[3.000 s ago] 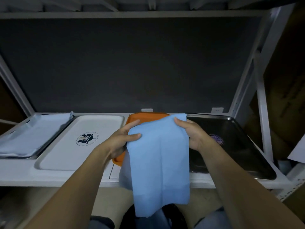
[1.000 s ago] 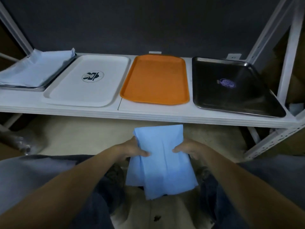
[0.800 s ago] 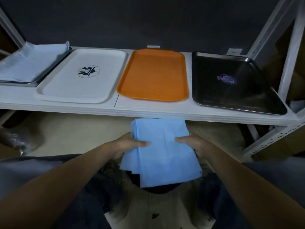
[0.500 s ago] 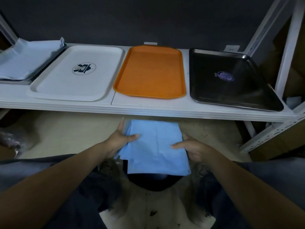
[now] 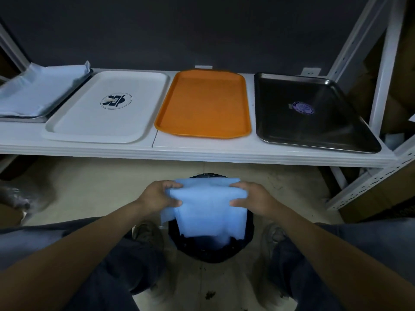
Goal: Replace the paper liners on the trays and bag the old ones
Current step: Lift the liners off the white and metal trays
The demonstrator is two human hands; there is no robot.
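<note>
The left hand (image 5: 157,196) and right hand (image 5: 253,199) are each pinching a side of the folded blue liner (image 5: 208,212), holding it over the dark bag (image 5: 211,252) between the feet, likely so it drops straight in. On the shelf (image 5: 202,150), the white tray (image 5: 94,122), orange tray (image 5: 204,104) and steel tray (image 5: 314,126) are lying bare, while the far-left tray (image 5: 33,118) is carrying a blue sheet (image 5: 38,90).

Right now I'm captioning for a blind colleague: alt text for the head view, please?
The left hand and right hand grip a folded blue liner over a dark bag on the floor. On the shelf beyond: a liner-covered tray, then a bare white tray, orange tray and steel tray.
</note>
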